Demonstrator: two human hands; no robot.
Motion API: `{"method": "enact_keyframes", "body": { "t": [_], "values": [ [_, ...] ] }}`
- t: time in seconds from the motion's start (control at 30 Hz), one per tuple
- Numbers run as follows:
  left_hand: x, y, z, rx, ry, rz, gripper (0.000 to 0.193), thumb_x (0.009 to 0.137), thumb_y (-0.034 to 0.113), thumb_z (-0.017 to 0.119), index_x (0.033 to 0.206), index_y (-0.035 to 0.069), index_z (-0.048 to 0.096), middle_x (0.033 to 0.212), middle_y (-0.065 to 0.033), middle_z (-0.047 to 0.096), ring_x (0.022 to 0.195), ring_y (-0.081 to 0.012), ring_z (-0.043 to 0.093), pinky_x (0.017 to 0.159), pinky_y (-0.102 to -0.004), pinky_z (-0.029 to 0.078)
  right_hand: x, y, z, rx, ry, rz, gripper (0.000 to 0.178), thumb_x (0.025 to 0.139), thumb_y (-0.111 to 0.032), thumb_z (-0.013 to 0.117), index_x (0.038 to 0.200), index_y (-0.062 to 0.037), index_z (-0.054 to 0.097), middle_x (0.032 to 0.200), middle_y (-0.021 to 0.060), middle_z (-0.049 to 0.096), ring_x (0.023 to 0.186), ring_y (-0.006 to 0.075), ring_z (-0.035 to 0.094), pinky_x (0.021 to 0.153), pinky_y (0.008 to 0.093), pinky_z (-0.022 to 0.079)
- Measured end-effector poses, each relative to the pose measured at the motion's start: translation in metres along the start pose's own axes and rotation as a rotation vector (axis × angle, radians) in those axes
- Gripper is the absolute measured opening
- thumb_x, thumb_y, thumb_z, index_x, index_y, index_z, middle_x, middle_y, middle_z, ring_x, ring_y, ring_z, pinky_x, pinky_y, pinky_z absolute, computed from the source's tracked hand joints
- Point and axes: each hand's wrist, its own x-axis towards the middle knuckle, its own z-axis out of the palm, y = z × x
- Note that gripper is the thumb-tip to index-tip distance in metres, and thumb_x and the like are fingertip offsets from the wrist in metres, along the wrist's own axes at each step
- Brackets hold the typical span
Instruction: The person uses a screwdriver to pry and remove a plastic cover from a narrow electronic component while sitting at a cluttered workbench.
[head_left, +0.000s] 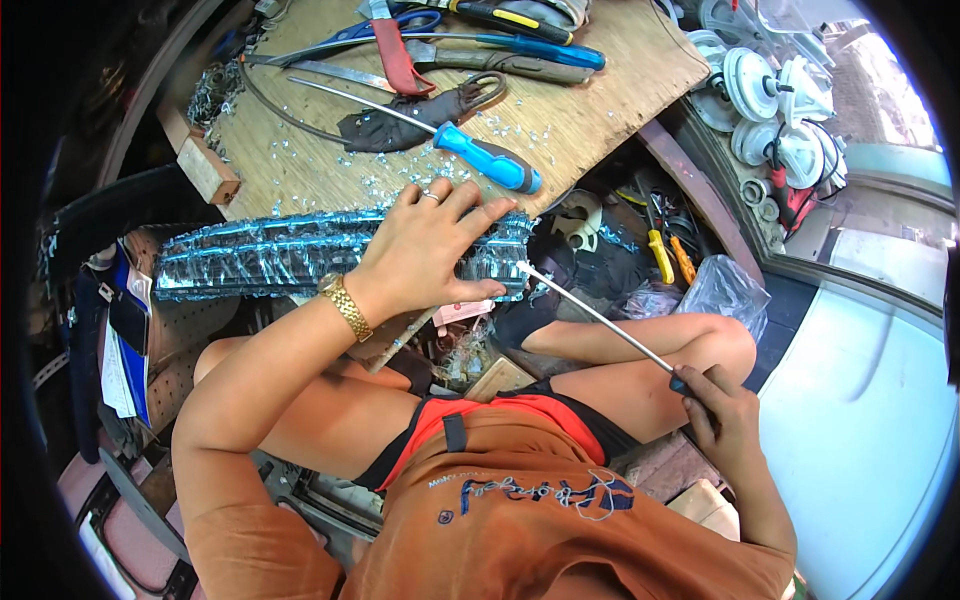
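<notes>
A long block of dark fins with shiny blue edges, which looks like a finned coil (270, 258), lies crosswise in front of me by the near edge of the wooden board. My left hand (430, 235) is spread over its right part, fingers over the far edge and thumb near the close edge, gripping it. A gold watch is on that wrist. My right hand (715, 400) is closed round the dark handle of a long screwdriver (610, 325). Its thin shaft points up and left, and the tip meets the coil's right end. Most of the handle is hidden by the fingers.
On the wooden board (610, 110) lie a blue-handled screwdriver (490, 158), scissors (400, 22), a dark glove (390, 125) and blue metal scraps. Yellow-handled pliers (660, 255) and a plastic bag (725, 298) sit right of it. White pulleys (750, 85) stand far right.
</notes>
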Motion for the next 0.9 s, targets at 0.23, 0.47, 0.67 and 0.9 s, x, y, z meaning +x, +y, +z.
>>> {"method": "enact_keyframes", "body": {
  "t": [0.23, 0.47, 0.67, 0.9],
  "values": [
    [-0.002, 0.002, 0.003, -0.021, -0.003, 0.020, 0.094, 0.078, 0.063, 0.081, 0.153, 0.014, 0.055, 0.125, -0.0119, 0.059, 0.114, -0.0344, 0.055, 0.100, -0.0474, 0.043, -0.009, -0.024, 0.015, 0.243, -0.133, 0.119, 0.051, 0.092, -0.002, 0.069, 0.142, -0.0107, 0.068, 0.092, 0.0133, 0.069, 0.077, 0.0347, 0.071, 0.071, 0.0415, 0.057],
    [-0.003, 0.001, 0.001, 0.007, 0.019, 0.021, 0.098, 0.077, 0.066, 0.081, 0.153, 0.010, 0.053, 0.129, -0.0149, 0.059, 0.119, -0.0365, 0.055, 0.105, -0.0489, 0.041, -0.019, 0.002, 0.036, 1.254, -0.357, 0.643, 0.043, 0.105, -0.009, 0.063, 0.148, -0.0056, 0.063, 0.091, 0.0047, 0.069, 0.076, 0.0100, 0.064, 0.065, 0.0257, 0.051],
    [-0.007, -0.001, 0.005, 0.009, 0.104, -0.004, 0.099, 0.075, 0.070, 0.081, 0.148, 0.010, 0.055, 0.133, -0.0149, 0.059, 0.125, -0.0374, 0.054, 0.110, -0.0508, 0.040, -0.032, 0.011, 0.032, 0.858, -0.036, 0.372, 0.046, 0.102, -0.004, 0.063, 0.148, -0.0041, 0.064, 0.095, 0.0026, 0.070, 0.076, 0.0089, 0.061, 0.068, 0.0252, 0.049],
    [-0.006, 0.002, 0.004, -0.030, 0.076, -0.023, 0.094, 0.073, 0.069, 0.083, 0.144, 0.012, 0.058, 0.133, -0.0144, 0.059, 0.126, -0.0370, 0.055, 0.109, -0.0517, 0.042, -0.035, 0.001, 0.030, 0.293, 0.129, 0.022, 0.051, 0.089, 0.002, 0.069, 0.139, -0.0071, 0.072, 0.094, 0.0128, 0.071, 0.074, 0.0235, 0.066, 0.073, 0.0360, 0.053]
  ]
}}
